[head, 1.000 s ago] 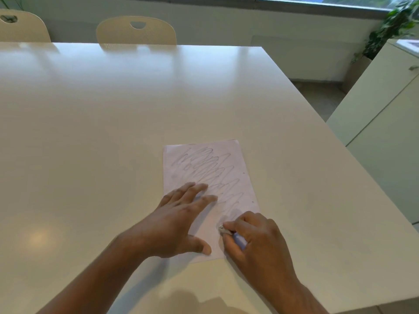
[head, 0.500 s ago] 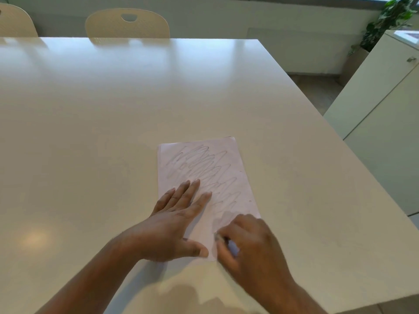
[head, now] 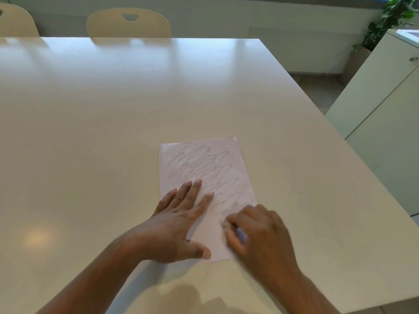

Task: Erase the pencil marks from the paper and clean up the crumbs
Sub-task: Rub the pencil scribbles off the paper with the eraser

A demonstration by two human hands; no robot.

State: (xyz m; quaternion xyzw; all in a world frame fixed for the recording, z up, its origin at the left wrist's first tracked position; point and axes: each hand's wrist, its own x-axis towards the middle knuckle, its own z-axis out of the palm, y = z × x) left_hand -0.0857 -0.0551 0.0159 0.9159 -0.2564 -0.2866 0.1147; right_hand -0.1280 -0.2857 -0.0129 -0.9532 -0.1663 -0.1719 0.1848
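While the paper (head: pixel 205 155) is being pinned to the white table (head: pixel 113 109) by the left hand (head: pixel 179 223), its straight, spread fingers are being pressed flat on the sheet's near left part, with the thumb being laid out toward the near edge. A small pale eraser (head: pixel 241 234) with a bluish side is being gripped in the curled fingers and thumb of the right hand (head: pixel 260 234), and its tip is being held against the paper's near right part; both hand and eraser are being shown blurred, so finer detail cannot be told. The sheet is being seen lying lengthwise away from the person, near the table's front edge and closer to its right side. Grey pencil marks (head: pixel 201 164), a looping scribble, are being shown across the far and middle parts of the sheet, while the patch beside the eraser is being shown paler and smudged. Two cream chairs (head: pixel 129 23) are being seen behind the table's far edge, with a white cabinet (head: pixel 385 109) and a leafy plant (head: pixel 390 17) at the right.
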